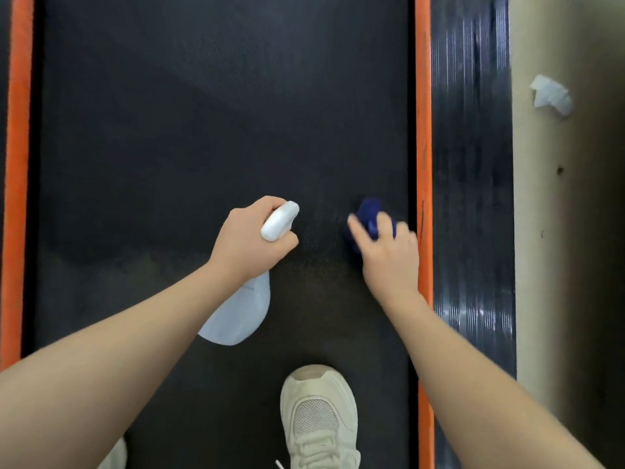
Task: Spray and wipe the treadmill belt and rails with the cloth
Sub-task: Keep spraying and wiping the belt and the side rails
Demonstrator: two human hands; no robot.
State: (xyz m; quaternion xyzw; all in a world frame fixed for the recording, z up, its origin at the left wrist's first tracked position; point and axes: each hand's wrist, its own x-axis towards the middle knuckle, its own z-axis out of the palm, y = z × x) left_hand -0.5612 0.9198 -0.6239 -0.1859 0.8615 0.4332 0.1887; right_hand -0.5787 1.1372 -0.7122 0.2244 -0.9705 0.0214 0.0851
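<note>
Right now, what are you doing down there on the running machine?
A person is cleaning the treadmill belt. The left hand grips a white spray bottle, pointed at the belt. The right hand presses a blue cloth onto the belt beside the orange rail. One shoe stands on the belt. A crumpled white tissue lies off to the right.

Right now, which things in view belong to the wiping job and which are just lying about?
Job: spray bottle in left hand; blue cloth under right hand; treadmill belt; orange rails.
Lying about: crumpled white tissue on the floor beside the treadmill.
</note>
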